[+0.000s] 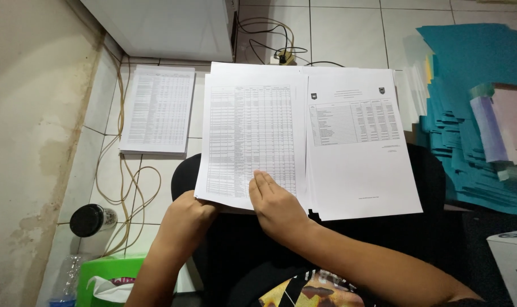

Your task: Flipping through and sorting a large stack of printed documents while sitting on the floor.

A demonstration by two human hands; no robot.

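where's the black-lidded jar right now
In the head view, the round black-lidded jar stands on the tiled floor at lower left, beside the beige cable, above the green plastic bin.

Office floor: printed table sheets [250, 142], teal folders [474, 131].

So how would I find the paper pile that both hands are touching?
Start at the person's dark lap, where two white stacks sit side by side. The table-filled stack is the one nearer the wall, with the left hand under its corner and the right hand flat on top. Its neighbour stack is half blank.

White cardboard box [511, 264] with dark lettering, lower right corner.
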